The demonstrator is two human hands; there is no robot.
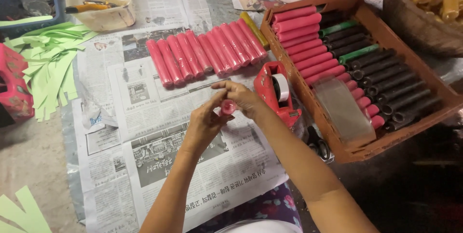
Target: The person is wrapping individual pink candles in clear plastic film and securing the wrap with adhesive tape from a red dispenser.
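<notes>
Hands — left hand (pixel 205 122), right hand (pixel 243 99) — clamped on pink tube (pixel 228 107); tape dispenser (pixel 278 91) just beside, tube row (pixel 207 52) beyond.

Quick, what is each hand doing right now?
Left hand: closed on the pink tube, gripping its near end.
Right hand: also closed on the same pink tube, fingers curled over its top.

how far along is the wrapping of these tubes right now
Done: a row of pink wrapped tubes lies on the newspaper, with more pink tubes in the brown tray. In hand: the left hand and right hand hold one pink tube end-on. Left: many dark unwrapped tubes in the tray.
</notes>
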